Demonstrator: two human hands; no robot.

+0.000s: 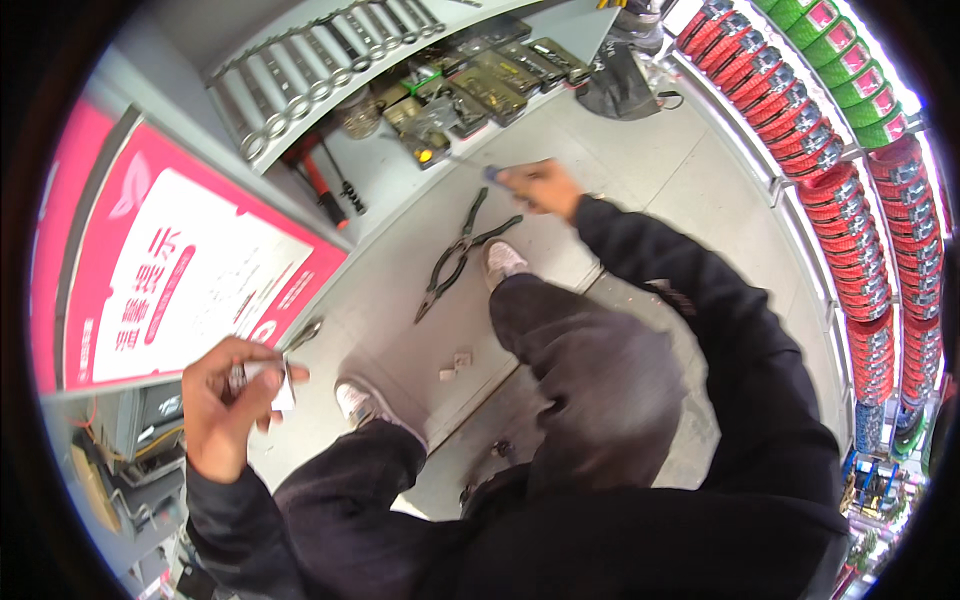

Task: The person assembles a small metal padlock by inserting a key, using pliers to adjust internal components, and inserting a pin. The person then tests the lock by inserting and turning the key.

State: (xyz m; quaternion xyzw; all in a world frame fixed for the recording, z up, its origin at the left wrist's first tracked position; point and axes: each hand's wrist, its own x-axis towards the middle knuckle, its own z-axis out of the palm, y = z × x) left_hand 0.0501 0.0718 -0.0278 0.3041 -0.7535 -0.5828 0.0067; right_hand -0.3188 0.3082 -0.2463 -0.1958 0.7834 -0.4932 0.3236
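My left hand (232, 398) is raised at the lower left, fingers closed around a small white piece (268, 378) with a metal part at its tip. My right hand (540, 188) reaches forward toward the low tool shelf and grips a thin tool with a blue handle (490, 172), its metal shaft pointing at the shelf. Black long-nose pliers (458, 250) lie open on the grey floor just below that hand. My legs in dark trousers and grey shoes (503, 262) fill the middle of the view.
A grey rack of spanners (300, 80) and several boxed tool sets (480, 85) stand ahead. A pink and white sign (170, 270) leans at the left. Red and green packaged goods (860, 200) line the right wall. Small white bits (455, 365) lie on the floor.
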